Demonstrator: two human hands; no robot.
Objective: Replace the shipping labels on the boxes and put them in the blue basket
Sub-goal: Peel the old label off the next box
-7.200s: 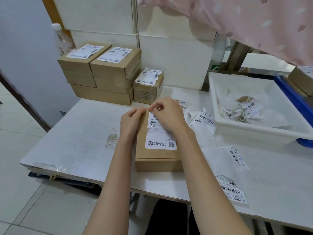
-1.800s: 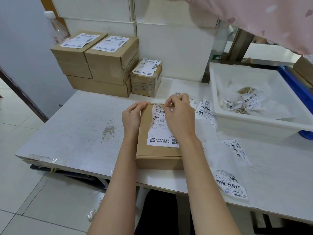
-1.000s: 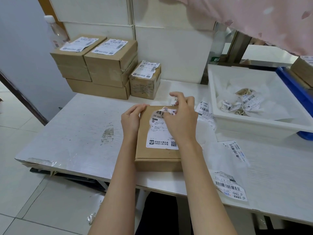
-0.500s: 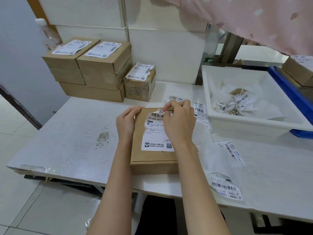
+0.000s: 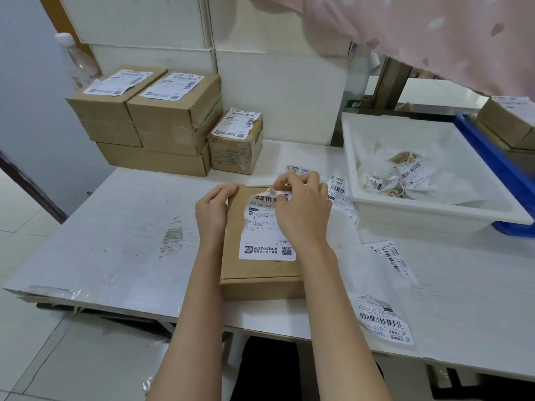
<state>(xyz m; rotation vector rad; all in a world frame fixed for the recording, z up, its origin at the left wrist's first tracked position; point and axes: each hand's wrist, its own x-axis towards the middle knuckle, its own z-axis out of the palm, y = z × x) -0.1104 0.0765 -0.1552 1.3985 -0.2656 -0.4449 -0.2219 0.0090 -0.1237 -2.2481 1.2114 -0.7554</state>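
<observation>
White table [image 5: 115,256] stood by a tiled wall, box [image 5: 260,273] at its middle. Left hand [image 5: 212,211] gripped the box's edge; right hand [image 5: 302,211] pinched its label [image 5: 265,227]. Blue basket [image 5: 498,169] sat far right.

A clear plastic bottle with a white cap [image 5: 75,57] stands at ten o'clock against the pale blue wall [image 5: 26,91]. At one o'clock a pink speckled cloth [image 5: 440,33] hangs over a second slim white-capped bottle [image 5: 356,79] with a green label. Pale floor tiles [image 5: 43,357] fill seven o'clock.
</observation>
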